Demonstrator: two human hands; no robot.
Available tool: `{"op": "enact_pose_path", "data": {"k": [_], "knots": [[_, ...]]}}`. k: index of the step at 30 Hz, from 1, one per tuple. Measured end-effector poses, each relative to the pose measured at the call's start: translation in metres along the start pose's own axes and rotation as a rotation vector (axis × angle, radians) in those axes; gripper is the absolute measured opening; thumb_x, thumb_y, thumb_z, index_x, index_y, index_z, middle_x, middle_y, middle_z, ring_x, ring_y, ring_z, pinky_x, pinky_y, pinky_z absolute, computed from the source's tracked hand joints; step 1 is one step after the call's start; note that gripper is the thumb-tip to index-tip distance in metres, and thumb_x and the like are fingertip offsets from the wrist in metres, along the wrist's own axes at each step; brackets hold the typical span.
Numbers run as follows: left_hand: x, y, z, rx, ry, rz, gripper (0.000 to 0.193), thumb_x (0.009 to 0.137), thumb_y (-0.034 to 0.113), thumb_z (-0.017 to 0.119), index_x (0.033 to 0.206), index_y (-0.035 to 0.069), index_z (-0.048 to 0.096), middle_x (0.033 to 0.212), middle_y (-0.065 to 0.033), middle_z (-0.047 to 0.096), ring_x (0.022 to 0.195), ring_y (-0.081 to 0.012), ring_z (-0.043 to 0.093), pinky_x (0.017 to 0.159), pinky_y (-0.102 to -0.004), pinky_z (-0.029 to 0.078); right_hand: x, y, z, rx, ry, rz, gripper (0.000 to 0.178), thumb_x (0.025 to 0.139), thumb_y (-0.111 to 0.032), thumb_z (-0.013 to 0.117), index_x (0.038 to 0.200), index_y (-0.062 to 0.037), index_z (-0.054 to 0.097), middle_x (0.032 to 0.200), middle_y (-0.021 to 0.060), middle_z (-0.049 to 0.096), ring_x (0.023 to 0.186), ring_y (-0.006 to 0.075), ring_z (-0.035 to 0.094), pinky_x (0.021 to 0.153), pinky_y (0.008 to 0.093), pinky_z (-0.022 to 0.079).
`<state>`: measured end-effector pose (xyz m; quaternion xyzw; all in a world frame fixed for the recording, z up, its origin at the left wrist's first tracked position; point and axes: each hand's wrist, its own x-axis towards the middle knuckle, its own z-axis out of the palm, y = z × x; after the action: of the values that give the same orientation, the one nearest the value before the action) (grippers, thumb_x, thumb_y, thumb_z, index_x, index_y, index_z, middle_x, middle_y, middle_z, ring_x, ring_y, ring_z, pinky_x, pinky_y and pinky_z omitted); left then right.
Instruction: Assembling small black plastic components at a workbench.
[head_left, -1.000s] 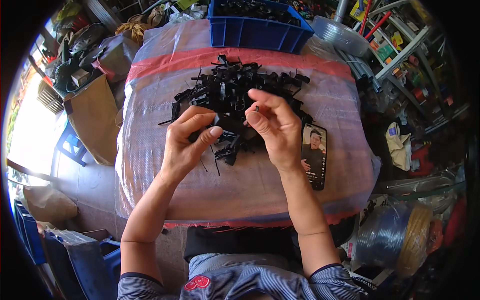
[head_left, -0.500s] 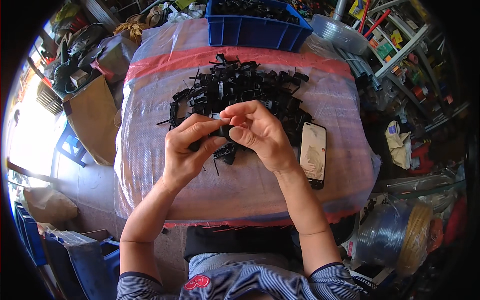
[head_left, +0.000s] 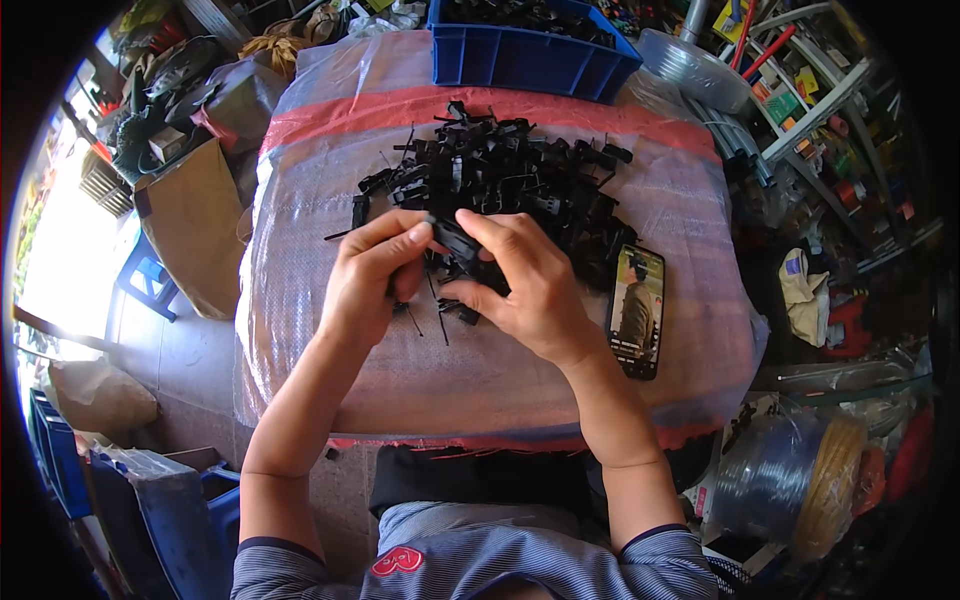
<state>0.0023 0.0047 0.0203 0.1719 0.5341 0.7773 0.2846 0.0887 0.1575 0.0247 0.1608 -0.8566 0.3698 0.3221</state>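
A heap of small black plastic parts [head_left: 505, 175] lies on a large bundle wrapped in clear film with a red band [head_left: 330, 190]. My left hand [head_left: 370, 275] and my right hand [head_left: 520, 285] meet just in front of the heap. Together they pinch one small black part [head_left: 455, 243] between their fingertips. A few loose black pieces and thin pins [head_left: 440, 315] lie under my hands on the wrap.
A phone [head_left: 637, 310] with a lit screen lies to the right of my right hand. A blue plastic crate [head_left: 530, 60] holding more black parts stands at the far edge. Brown sacks, blue stools, shelves and coiled tubing crowd the floor around.
My hands were apart a second ago, each with fingers near the heap. They have come together and now hold one black part between them, slightly nearer the heap.
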Motion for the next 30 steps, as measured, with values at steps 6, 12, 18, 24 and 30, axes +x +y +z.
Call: {"op": "enact_pose_path", "data": {"k": [6, 12, 18, 24, 30], "knots": [[-0.005, -0.008, 0.009, 0.060, -0.070, -0.050, 0.018, 0.086, 0.020, 0.058, 0.085, 0.002, 0.061, 0.062, 0.0038, 0.048, 0.051, -0.0036, 0.039, 0.045, -0.0193, 0.029, 0.000, 0.005, 0.008, -0.377, 0.115, -0.162, 0.040, 0.065, -0.003, 0.073, 0.102, 0.0008, 0.057, 0.085, 0.0102, 0.057, 0.074, 0.0247, 0.056, 0.064, 0.0327, 0.048], [-0.012, -0.011, 0.014, 0.538, 0.038, 0.318, 0.021, 0.084, 0.016, 0.061, 0.092, -0.003, 0.060, 0.073, -0.0042, 0.054, 0.064, -0.0092, 0.050, 0.055, -0.0228, 0.040, -0.001, 0.004, 0.012, -0.390, 0.057, -0.094, 0.038, 0.067, 0.002, 0.067, 0.103, 0.0015, 0.054, 0.081, 0.0111, 0.055, 0.073, 0.0266, 0.055, 0.062, 0.0348, 0.047], [-0.010, -0.009, 0.011, 0.306, 0.048, 0.258, 0.021, 0.086, 0.014, 0.058, 0.097, -0.004, 0.056, 0.089, -0.0069, 0.057, 0.078, -0.0120, 0.054, 0.068, -0.0246, 0.045, 0.011, 0.005, 0.010, -0.236, -0.001, -0.075, 0.041, 0.067, -0.003, 0.070, 0.105, -0.0016, 0.054, 0.087, 0.0113, 0.057, 0.080, 0.0269, 0.054, 0.070, 0.0336, 0.046], [0.016, 0.004, -0.011, -0.423, 0.213, 0.063, 0.006, 0.082, 0.008, 0.048, 0.081, 0.002, 0.049, 0.082, -0.0155, 0.061, 0.072, -0.0234, 0.062, 0.068, -0.0317, 0.049, -0.006, 0.018, -0.003, -0.289, -0.174, 0.034, 0.026, 0.068, -0.009, 0.072, 0.090, -0.0028, 0.060, 0.086, 0.0081, 0.060, 0.083, 0.0222, 0.054, 0.071, 0.0287, 0.044], [0.012, 0.003, -0.022, -0.293, 0.009, 0.003, 0.024, 0.076, 0.003, 0.049, 0.100, 0.004, 0.051, 0.078, -0.0136, 0.060, 0.056, -0.0195, 0.055, 0.053, -0.0287, 0.044, -0.006, 0.014, -0.007, 0.264, 0.109, 0.441, 0.010, 0.083, -0.008, 0.062, 0.090, -0.0006, 0.059, 0.082, 0.0014, 0.059, 0.072, 0.0062, 0.053, 0.065, 0.0202, 0.043]]}}
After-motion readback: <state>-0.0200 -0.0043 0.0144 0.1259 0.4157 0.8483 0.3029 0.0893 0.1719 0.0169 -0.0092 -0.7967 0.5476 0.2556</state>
